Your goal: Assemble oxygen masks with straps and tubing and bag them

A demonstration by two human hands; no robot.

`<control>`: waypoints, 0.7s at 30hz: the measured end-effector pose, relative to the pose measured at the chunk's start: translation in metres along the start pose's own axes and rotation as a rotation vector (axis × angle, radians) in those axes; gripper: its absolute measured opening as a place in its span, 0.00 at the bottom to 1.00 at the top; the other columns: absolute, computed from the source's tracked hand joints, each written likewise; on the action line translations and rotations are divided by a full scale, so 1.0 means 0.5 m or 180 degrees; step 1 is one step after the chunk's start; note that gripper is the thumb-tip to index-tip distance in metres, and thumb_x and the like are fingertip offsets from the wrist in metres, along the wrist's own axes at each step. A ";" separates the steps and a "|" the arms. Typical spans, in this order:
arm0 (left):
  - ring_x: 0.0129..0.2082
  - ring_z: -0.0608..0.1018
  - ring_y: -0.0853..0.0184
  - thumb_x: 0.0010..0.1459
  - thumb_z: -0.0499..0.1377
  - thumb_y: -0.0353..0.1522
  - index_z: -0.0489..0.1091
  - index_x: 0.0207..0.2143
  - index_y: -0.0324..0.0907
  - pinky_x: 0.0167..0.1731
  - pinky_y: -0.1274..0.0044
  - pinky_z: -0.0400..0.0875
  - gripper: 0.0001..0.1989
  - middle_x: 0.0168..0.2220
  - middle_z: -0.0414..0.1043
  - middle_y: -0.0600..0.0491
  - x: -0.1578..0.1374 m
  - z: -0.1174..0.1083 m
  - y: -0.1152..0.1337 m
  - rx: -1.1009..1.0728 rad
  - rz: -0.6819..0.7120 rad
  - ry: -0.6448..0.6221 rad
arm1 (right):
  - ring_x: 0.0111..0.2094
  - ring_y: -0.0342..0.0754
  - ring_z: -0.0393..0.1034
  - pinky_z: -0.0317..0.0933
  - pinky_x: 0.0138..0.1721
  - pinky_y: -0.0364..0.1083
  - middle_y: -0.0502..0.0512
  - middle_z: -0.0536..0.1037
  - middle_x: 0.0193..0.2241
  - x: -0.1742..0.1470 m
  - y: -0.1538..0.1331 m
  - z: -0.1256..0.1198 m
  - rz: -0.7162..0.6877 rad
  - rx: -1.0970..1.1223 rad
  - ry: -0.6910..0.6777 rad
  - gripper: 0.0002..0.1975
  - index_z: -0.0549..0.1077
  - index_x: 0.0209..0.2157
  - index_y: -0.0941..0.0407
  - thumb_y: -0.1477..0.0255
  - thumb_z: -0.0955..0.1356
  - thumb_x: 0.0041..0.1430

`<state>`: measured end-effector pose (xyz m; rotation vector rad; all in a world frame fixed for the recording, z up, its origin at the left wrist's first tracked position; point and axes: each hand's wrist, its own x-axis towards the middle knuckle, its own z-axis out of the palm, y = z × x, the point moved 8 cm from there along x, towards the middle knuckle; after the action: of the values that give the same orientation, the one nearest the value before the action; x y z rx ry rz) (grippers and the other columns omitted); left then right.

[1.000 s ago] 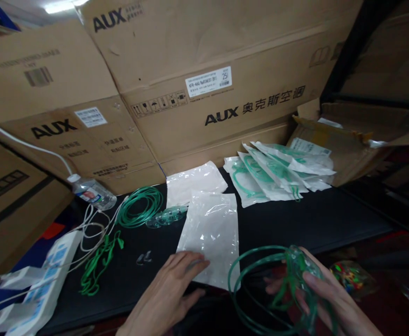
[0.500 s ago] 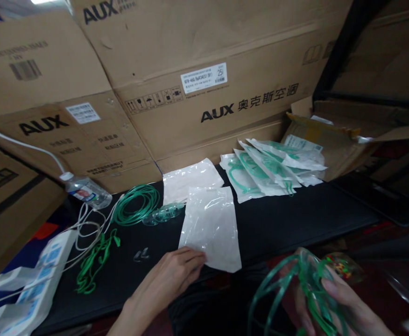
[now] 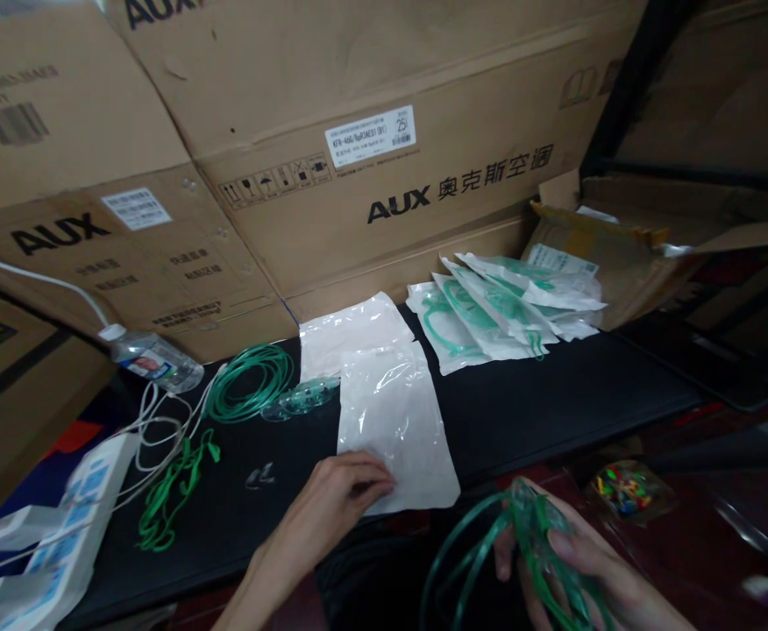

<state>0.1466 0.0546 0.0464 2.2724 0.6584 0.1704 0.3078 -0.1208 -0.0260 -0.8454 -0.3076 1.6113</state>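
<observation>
My right hand (image 3: 594, 561) is closed round a clear green oxygen mask (image 3: 534, 517) with its green tubing and strap, and loops of the tube hang to its left. With fingers and thumb together, my left hand (image 3: 348, 495) grips the near left edge of a white pouch (image 3: 394, 412) with a clear film face. That pouch lies flat on the black table (image 3: 522, 421) and overlaps a second white pouch (image 3: 351, 333) behind it. A coil of green tubing (image 3: 249, 383) and a clear green plastic piece (image 3: 302, 399) lie to the left.
Filled pouches (image 3: 489, 307) fan out before an open carton (image 3: 594, 254). Left are a plastic bottle (image 3: 157, 359), white cables, a power strip (image 3: 74, 526), green elastic straps (image 3: 174, 491) and small clear pieces (image 3: 260, 476). Large cardboard boxes (image 3: 358, 79) wall off the back.
My right hand has moved left with the mask, closer to the pouch. My left hand stays at the pouch's near edge, which has shifted slightly. The view has turned a little.
</observation>
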 end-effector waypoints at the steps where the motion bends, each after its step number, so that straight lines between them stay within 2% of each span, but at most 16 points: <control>1: 0.44 0.82 0.66 0.68 0.57 0.32 0.81 0.42 0.47 0.46 0.79 0.73 0.10 0.45 0.81 0.54 -0.004 0.001 0.002 0.0118 0.0078 -0.0038 | 0.19 0.52 0.79 0.65 0.16 0.40 0.68 0.84 0.37 0.000 0.000 0.000 -0.0011 0.0001 -0.0015 0.30 0.71 0.53 0.55 0.53 0.77 0.56; 3: 0.49 0.81 0.64 0.66 0.58 0.27 0.78 0.48 0.48 0.51 0.76 0.73 0.13 0.50 0.79 0.53 -0.011 0.005 0.007 0.0515 0.0241 -0.0061 | 0.19 0.50 0.78 0.67 0.17 0.40 0.67 0.84 0.36 0.001 0.001 -0.004 -0.0024 -0.0004 -0.0025 0.25 0.75 0.46 0.57 0.53 0.76 0.57; 5: 0.54 0.78 0.59 0.62 0.59 0.24 0.75 0.50 0.47 0.55 0.68 0.73 0.16 0.55 0.75 0.51 -0.017 0.008 0.011 0.1057 0.0358 0.0015 | 0.19 0.49 0.78 0.68 0.17 0.40 0.67 0.84 0.35 0.005 0.003 -0.007 -0.0018 -0.0021 -0.0074 0.23 0.76 0.42 0.58 0.53 0.76 0.56; 7: 0.58 0.75 0.54 0.60 0.60 0.23 0.73 0.47 0.46 0.56 0.61 0.74 0.14 0.57 0.74 0.49 -0.019 0.013 0.016 0.1533 0.0427 0.0135 | 0.18 0.49 0.77 0.67 0.16 0.40 0.66 0.84 0.34 0.010 0.007 -0.008 0.0039 -0.0068 -0.0141 0.26 0.76 0.44 0.58 0.52 0.76 0.54; 9: 0.58 0.76 0.53 0.62 0.58 0.23 0.71 0.45 0.44 0.55 0.59 0.75 0.12 0.57 0.74 0.48 -0.018 0.019 0.022 0.1800 0.0510 0.0297 | 0.17 0.48 0.76 0.65 0.14 0.39 0.64 0.83 0.32 0.013 0.011 -0.004 0.0106 -0.0120 -0.0144 0.30 0.75 0.50 0.58 0.52 0.77 0.53; 12: 0.52 0.81 0.56 0.66 0.54 0.24 0.66 0.49 0.42 0.49 0.63 0.80 0.11 0.51 0.78 0.46 -0.016 0.028 0.026 0.1850 0.0568 0.0574 | 0.16 0.46 0.74 0.61 0.12 0.37 0.62 0.83 0.31 0.018 0.018 0.021 0.0299 -0.0187 -0.0129 0.36 0.70 0.57 0.59 0.52 0.76 0.54; 16: 0.38 0.86 0.59 0.70 0.49 0.26 0.62 0.51 0.42 0.35 0.69 0.83 0.09 0.43 0.81 0.46 -0.019 0.029 0.027 0.1677 0.0566 0.0921 | 0.16 0.43 0.72 0.59 0.12 0.34 0.64 0.83 0.30 0.045 0.028 0.096 0.0480 -0.0188 -0.0406 0.38 0.69 0.58 0.62 0.55 0.77 0.52; 19: 0.40 0.86 0.60 0.70 0.50 0.27 0.62 0.49 0.45 0.35 0.74 0.81 0.08 0.46 0.82 0.46 -0.022 0.026 0.028 0.1374 0.0503 0.0854 | 0.18 0.41 0.73 0.58 0.13 0.32 0.61 0.83 0.30 0.077 0.032 0.151 0.0400 -0.0114 -0.0675 0.35 0.70 0.56 0.62 0.57 0.78 0.53; 21: 0.41 0.86 0.62 0.70 0.52 0.28 0.63 0.51 0.46 0.35 0.77 0.80 0.10 0.46 0.82 0.48 -0.023 0.021 0.025 0.1085 0.0343 0.0733 | 0.14 0.41 0.72 0.55 0.09 0.32 0.59 0.82 0.34 0.092 0.028 0.165 0.0228 -0.0041 -0.0544 0.31 0.70 0.55 0.59 0.55 0.75 0.58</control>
<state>0.1450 0.0346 0.0485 2.6440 0.7280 0.4034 0.2421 -0.0598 0.0065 -0.7366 -0.4125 1.7542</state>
